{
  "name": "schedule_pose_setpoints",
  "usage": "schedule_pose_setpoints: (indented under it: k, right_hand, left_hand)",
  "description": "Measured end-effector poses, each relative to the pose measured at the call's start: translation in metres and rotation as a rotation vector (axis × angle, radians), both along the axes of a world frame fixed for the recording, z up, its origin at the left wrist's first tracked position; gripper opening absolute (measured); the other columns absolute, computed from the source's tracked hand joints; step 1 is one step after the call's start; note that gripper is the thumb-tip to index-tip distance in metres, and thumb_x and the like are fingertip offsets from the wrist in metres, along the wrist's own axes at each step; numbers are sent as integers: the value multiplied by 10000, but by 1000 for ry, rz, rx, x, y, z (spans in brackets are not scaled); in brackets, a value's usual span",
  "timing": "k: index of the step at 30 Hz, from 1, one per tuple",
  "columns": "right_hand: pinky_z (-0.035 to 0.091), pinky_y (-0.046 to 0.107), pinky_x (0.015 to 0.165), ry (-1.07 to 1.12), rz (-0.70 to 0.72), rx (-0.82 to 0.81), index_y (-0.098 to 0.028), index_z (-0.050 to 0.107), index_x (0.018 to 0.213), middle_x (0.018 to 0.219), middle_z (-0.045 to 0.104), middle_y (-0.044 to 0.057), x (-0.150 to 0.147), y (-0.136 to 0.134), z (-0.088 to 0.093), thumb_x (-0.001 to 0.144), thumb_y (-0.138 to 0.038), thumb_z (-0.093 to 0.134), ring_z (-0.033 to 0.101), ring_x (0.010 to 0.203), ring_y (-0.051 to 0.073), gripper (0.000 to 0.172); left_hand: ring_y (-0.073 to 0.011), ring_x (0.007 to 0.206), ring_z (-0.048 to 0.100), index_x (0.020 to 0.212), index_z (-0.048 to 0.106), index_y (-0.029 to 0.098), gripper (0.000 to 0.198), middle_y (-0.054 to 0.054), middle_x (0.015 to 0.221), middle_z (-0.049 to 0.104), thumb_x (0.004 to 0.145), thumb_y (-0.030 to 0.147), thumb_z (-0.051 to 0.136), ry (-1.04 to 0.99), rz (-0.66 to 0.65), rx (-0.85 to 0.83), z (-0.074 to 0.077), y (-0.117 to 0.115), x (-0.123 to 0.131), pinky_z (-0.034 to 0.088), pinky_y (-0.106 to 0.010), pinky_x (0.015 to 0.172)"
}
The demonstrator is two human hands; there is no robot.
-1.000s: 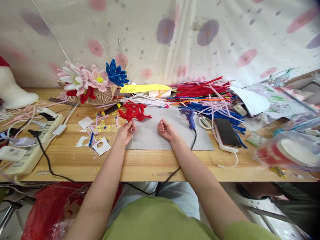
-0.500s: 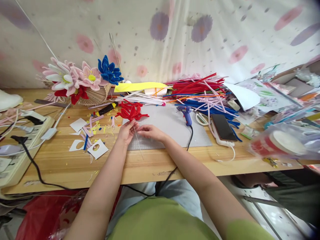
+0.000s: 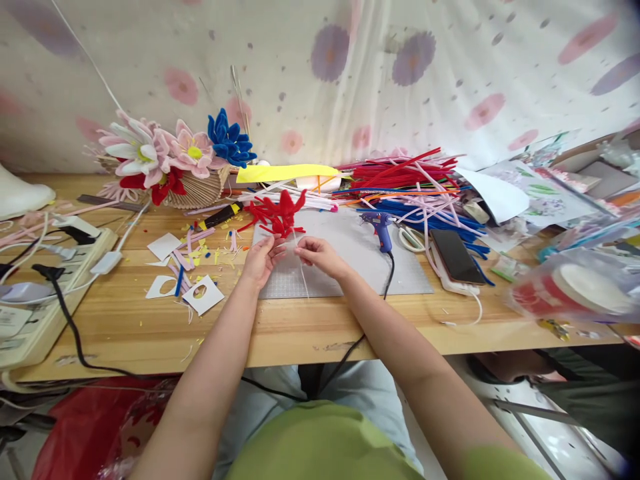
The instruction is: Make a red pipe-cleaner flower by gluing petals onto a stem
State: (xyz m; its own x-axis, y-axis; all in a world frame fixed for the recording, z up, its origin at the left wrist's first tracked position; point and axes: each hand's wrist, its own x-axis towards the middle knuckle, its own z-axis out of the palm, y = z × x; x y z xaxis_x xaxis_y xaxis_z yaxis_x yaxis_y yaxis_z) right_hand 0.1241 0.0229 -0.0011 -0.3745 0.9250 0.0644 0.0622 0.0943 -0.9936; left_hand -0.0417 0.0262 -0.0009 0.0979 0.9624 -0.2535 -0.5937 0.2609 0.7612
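A red pipe-cleaner flower (image 3: pixel 283 212) is held above the grey mat (image 3: pixel 340 267), its petals tilted up. From its base a thin pale wire stem (image 3: pixel 303 277) runs down toward me. My right hand (image 3: pixel 317 255) pinches that stem between thumb and fingertips, just under the petals. On the left, my left hand (image 3: pixel 265 259) is open, palm turned up and fingers apart, close below the petals. Whether its fingertips touch the flower I cannot make out. A blue glue gun (image 3: pixel 380 230) rests on the mat to the right of both hands.
Scissors (image 3: pixel 411 239) and a phone (image 3: pixel 456 257) lie on the right. Bundles of pipe cleaners (image 3: pixel 400 175) line the back. Cut white cards (image 3: pixel 204 295) and scraps lie left, near a power strip (image 3: pixel 60 293). Finished flowers (image 3: pixel 190 150) stand back left. A bagged cup (image 3: pixel 565 290) is far right.
The red flower has moved right and turned, its petals pointing up more. My left hand has let go of the stem, and my right hand has taken hold of it.
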Motion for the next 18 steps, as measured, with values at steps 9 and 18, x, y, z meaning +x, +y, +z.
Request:
schedule_pose_setpoints:
  k: [9,18]
  right_hand:
    - [300,254,546,-306,-474,147,-198,453,616,555,429,-33,47,13,-27,711,-406,507,379,542,109,234]
    - [307,253,574,-561,-530,179,-196,450,599,575,504,-14,43,17,-29,708,-306,454,427,553,121,155]
  left_hand:
    - [-34,361,292,625,393,175,281,82,479,302,901,213,432,-162,88,0,-1,3,0,245,-145,355]
    - [-36,438,361,586,408,159,348,57,519,362,860,298,571,-93,123,135,-12,6,1,323,-145,425]
